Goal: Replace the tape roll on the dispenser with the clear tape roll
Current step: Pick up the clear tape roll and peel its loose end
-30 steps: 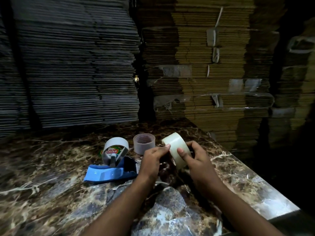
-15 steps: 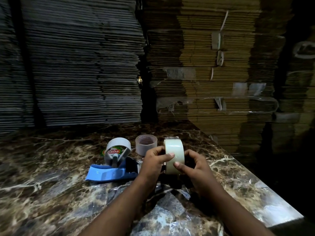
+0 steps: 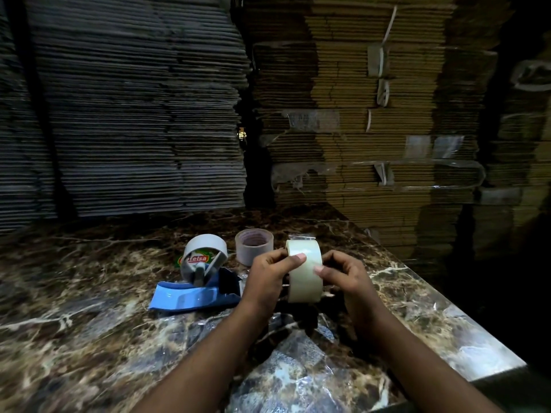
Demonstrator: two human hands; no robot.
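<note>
Both hands hold a pale clear tape roll (image 3: 304, 275) upright above the marble table, its outer face turned toward me. My left hand (image 3: 268, 275) grips its left side with the thumb pressed on the tape surface. My right hand (image 3: 343, 275) pinches its right edge. A short loose flap of tape sticks up at the roll's top. To the left lies the blue tape dispenser (image 3: 193, 295) with a grey-white roll (image 3: 205, 248) mounted on it, showing a red and green label.
A near-empty translucent tape core (image 3: 254, 245) stands behind my left hand. Crumpled clear plastic wrap (image 3: 298, 368) lies on the marble table (image 3: 74, 323) below my forearms. The table's right edge (image 3: 477, 332) drops into darkness. Stacks of flat cardboard (image 3: 134, 114) rise behind.
The clear roll has turned from tilted to upright with its face toward me, and my left thumb has slid onto its surface. The dispenser has not moved.
</note>
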